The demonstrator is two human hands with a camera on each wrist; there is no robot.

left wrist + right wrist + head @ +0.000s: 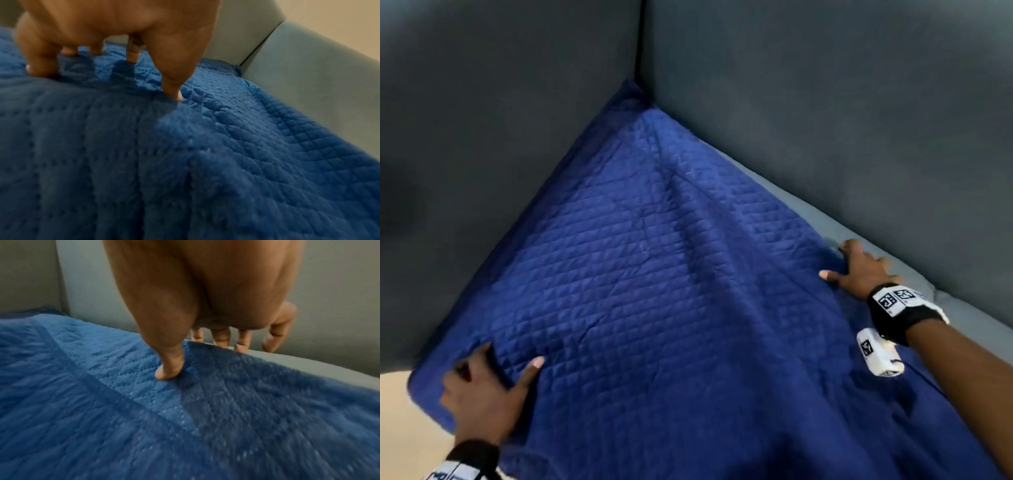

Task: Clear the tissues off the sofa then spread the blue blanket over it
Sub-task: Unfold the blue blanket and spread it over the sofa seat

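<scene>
The blue quilted blanket (pixel 637 257) lies spread over the sofa seat, one corner pushed into the back corner between armrest and backrest. My left hand (pixel 486 387) presses on it near the front left edge, thumb out to the side. In the left wrist view the left hand (pixel 133 53) has its fingertips down on the blanket (pixel 226 162). My right hand (pixel 859 267) rests spread on the blanket's right edge by the backrest. In the right wrist view the right hand (pixel 205 313) has its thumb on the blanket (pixel 102 402) and its fingers at the hem. No tissues are in view.
The grey backrest (pixel 825 120) rises at the right and the grey armrest (pixel 482 137) at the left. A strip of bare seat cushion (pixel 808 219) shows along the backrest. Beige floor (pixel 400 428) lies at the lower left. A few soft folds run across the blanket's middle.
</scene>
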